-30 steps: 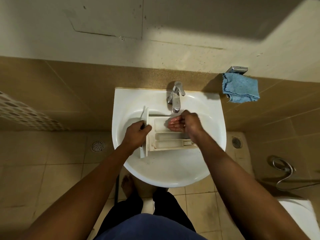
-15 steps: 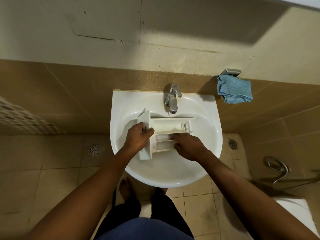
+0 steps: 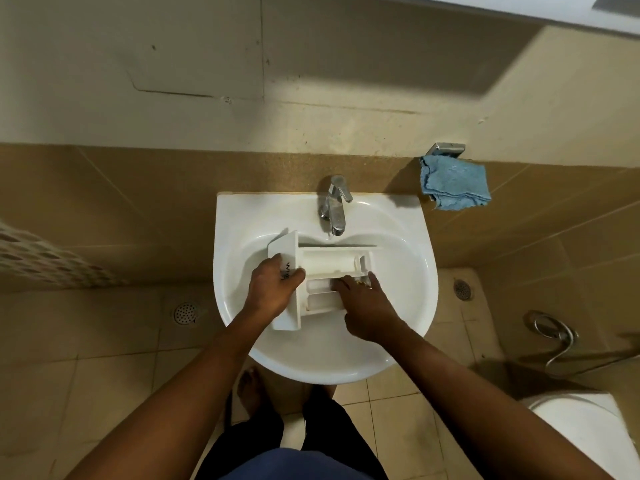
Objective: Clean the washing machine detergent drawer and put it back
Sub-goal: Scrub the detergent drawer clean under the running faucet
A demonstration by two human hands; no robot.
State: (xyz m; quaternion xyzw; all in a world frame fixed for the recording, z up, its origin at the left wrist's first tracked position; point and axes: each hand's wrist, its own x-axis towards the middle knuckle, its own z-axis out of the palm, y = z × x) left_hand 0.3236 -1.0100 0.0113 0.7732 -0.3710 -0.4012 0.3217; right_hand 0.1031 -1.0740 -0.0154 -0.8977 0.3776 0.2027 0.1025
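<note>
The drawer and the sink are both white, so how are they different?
The drawer is boxy with straight walls and compartments; the sink is round and smooth. The drawer is small, held in the left hand and touched by the right hand; the sink is big and surrounds it. Both are white.

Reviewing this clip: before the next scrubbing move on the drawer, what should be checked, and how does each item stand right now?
1. Drawer held steady: ok, left hand grips its front panel.
2. Drawer over the sink: ok, it lies inside the basin.
3. Right hand on the work: ok, it reaches into a middle compartment.
4. Tap running: cannot tell.
5. Compartments clean: cannot tell, too small.
6. Cloth nearby: ok, it hangs right of the sink.
</note>
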